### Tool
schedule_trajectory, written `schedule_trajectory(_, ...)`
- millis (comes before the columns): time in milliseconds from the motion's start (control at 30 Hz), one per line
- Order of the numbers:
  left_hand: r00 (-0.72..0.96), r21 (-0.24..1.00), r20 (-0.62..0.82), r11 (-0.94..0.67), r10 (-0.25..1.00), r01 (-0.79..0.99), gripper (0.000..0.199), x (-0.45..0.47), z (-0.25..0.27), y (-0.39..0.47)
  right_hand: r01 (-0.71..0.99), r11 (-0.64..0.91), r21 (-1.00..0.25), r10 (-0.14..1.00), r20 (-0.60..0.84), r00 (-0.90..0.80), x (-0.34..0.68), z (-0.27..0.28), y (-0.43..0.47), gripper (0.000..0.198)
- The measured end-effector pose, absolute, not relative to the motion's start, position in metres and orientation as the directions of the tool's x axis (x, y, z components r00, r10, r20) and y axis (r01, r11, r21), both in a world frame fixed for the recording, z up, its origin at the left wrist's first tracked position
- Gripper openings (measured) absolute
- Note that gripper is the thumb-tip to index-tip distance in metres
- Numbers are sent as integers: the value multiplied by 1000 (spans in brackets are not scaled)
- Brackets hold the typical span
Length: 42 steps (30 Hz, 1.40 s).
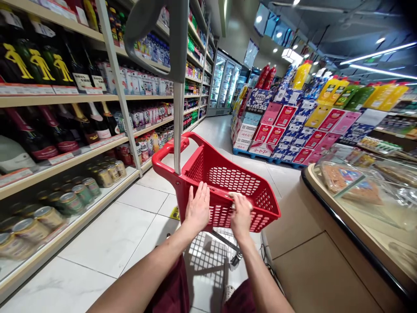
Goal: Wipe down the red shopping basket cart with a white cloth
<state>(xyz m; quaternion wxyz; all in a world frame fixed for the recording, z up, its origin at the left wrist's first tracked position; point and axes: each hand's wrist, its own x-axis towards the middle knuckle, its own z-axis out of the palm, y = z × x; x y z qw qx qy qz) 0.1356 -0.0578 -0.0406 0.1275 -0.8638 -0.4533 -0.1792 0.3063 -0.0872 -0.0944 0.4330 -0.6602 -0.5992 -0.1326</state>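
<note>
A red plastic shopping cart [234,167] with lattice walls stands on the tiled floor just before me, its basket inside bare where I can see it. Fingers stretched out, my left hand [198,206] lies flat against the near side of the basket, below its rim. My right hand [241,213] is at the near rim farther right, its fingers curled over the edge and slightly blurred. A metal pole [178,126] rises from the cart's left end to a grey handle [179,43] at the top. The right fingertips are partly hidden.
Shelves of bottles [39,61] and cans [70,202] line the left. At the right is a tan counter [299,230] with a dark edge and packaged food [353,182]. Beyond the cart rise stacked drink cartons [273,130] on a blue pallet; glass-door fridges [223,84] stand farther back.
</note>
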Motion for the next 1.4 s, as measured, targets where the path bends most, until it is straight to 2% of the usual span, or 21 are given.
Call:
schedule_trajectory(100, 556, -35, 470, -614, 686, 788, 57, 130, -41, -60, 889, 253, -383, 698, 708, 107, 273, -90, -73, 59)
schedule_trajectory(167, 550, -12, 537, -647, 639, 763, 53, 115, -36, -57, 885, 249, -393, 701, 704, 116, 274, -93, -74, 60)
schedule_trajectory(267, 320, 98, 698, -529, 640, 843, 54, 83, -19, -42, 887, 147, -438, 697, 683, 221, 299, -102, -84, 59)
schedule_trajectory(333, 189, 162, 733, -438, 654, 885, 60, 65, -7, -28, 867, 118, -484, 685, 672, 281, 302, -100, -87, 58)
schedule_trajectory(367, 176, 169, 724, -419, 667, 892, 62, 59, -3, -21, 850, 139, -508, 686, 668, 287, 294, -94, -85, 58)
schedule_trajectory(500, 254, 129, 661, -440, 706, 889, 68, 52, 0, -4, 745, 383, -546, 707, 693, 144, 210, -51, -58, 58)
schedule_trajectory(600, 305, 85, 669, -478, 678, 874, 64, 49, -6, -2, 709, 509, -489, 656, 753, 48, 157, -26, -37, 49)
schedule_trajectory(667, 336, 60, 672, -501, 659, 863, 62, 44, -9, -2, 721, 538, -436, 625, 780, 5, 156, -27, -38, 47)
schedule_trajectory(733, 348, 51, 669, -508, 657, 860, 62, 41, -10, -3, 743, 516, -427, 631, 776, 7, 179, -37, -48, 48)
schedule_trajectory(900, 297, 99, 658, -471, 692, 877, 69, 51, -8, -8, 797, 343, -497, 670, 724, 164, 232, -55, -70, 55)
schedule_trajectory(1067, 173, 184, 715, -420, 678, 889, 72, 77, -9, -21, 795, 414, -444, 677, 734, 57, 198, -40, -54, 53)
schedule_trajectory(1167, 304, 94, 693, -501, 653, 860, 71, 94, -16, -30, 806, 418, -419, 686, 728, 23, 222, -44, -59, 52)
schedule_trajectory(1267, 502, -1, 551, -601, 667, 799, 65, 109, -23, -35, 848, 277, -451, 692, 706, 150, 276, -61, -74, 53)
schedule_trajectory(1333, 508, 10, 496, -590, 704, 808, 61, 117, -27, -36, 867, 167, -469, 678, 694, 244, 297, -72, -79, 56)
schedule_trajectory(1400, 464, 36, 492, -549, 737, 835, 60, 122, -28, -35, 877, 160, -453, 692, 685, 227, 295, -77, -76, 58)
